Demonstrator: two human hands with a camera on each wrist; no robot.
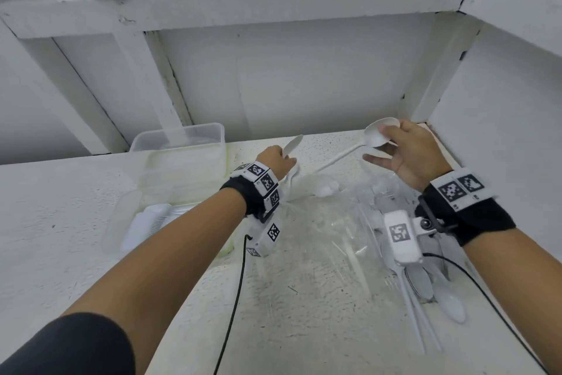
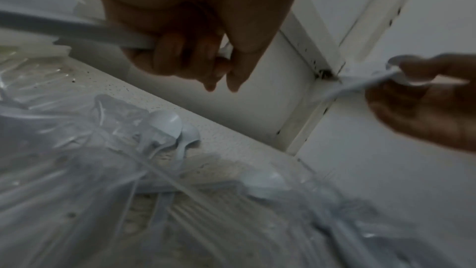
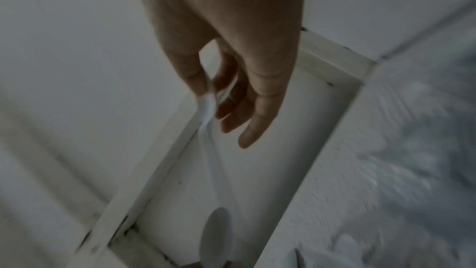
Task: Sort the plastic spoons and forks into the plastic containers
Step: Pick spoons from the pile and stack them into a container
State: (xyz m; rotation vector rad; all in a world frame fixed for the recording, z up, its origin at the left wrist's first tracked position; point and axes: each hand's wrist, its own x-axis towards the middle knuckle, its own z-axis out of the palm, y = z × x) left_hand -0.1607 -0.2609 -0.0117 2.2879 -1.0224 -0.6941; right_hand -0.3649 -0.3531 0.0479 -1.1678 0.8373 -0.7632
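White plastic is everywhere on this speckled white shelf (image 1: 304, 298): the left hand (image 1: 275, 163) has its fingers clenched around the handle of a spoon (image 1: 292, 145) whose bowl points toward the back wall, while the right hand (image 1: 407, 155), raised near the back right corner, pinches the bowl of a second spoon (image 1: 381, 132) between thumb and fingertips with the other fingers spread. A heap of loose spoons and forks (image 1: 425, 277) lies in crumpled clear wrap (image 1: 319, 237) toward the right edge. Two clear plastic containers (image 1: 179, 146) sit toward the back left, the nearer one holding a white stack I cannot identify.
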